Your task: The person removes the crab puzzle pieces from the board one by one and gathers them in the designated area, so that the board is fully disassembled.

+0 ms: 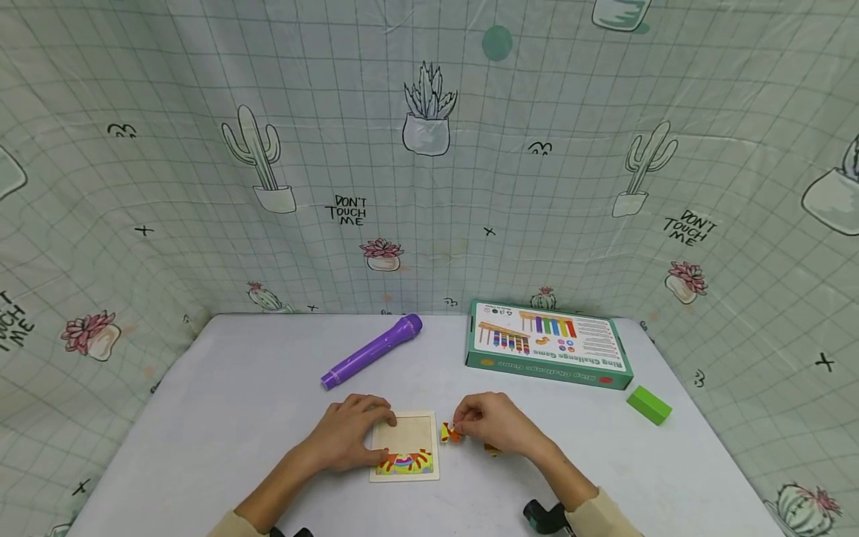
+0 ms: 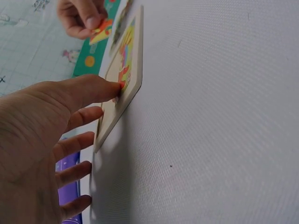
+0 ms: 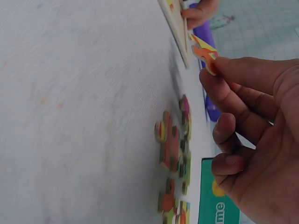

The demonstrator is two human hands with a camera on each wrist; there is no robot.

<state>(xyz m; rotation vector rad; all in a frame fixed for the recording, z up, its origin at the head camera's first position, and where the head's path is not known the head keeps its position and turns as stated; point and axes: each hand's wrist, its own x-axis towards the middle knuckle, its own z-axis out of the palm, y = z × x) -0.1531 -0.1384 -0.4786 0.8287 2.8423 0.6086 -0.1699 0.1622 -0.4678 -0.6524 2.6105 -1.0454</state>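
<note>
Two bare hands in beige sleeves work at a white table [image 1: 201, 418], backed by a pale gridded cloth [image 1: 429, 186] printed with cacti. From the left, the left hand [image 1: 345, 436] lies with fingers spread and loosely bent, its thumb resting on the lower left of a small square wooden tray [image 1: 411, 432] and its fingers by the tray's left side. Beyond this hand, a purple microphone [image 1: 372, 350] lies diagonally, its thicker head pointing away to the right. The tray sits flat near the table's front; colorful joined puzzle pieces [image 1: 406, 465] fill its near strip, and bare wood shows above them. Just beside its right edge, the right hand [image 1: 496, 424] pinches an orange and yellow piece [image 1: 446, 432] between thumb and forefinger, other fingers curled. Several loose pieces [image 3: 170, 144] lie on the table near that hand, partly hidden beneath it in the head view. Farther back on the right is a green and white "Ring Challenge Game" box [image 1: 550, 347], its lettering upside down. Last, near the box's right corner, lies a bright green block [image 1: 649, 406].
</note>
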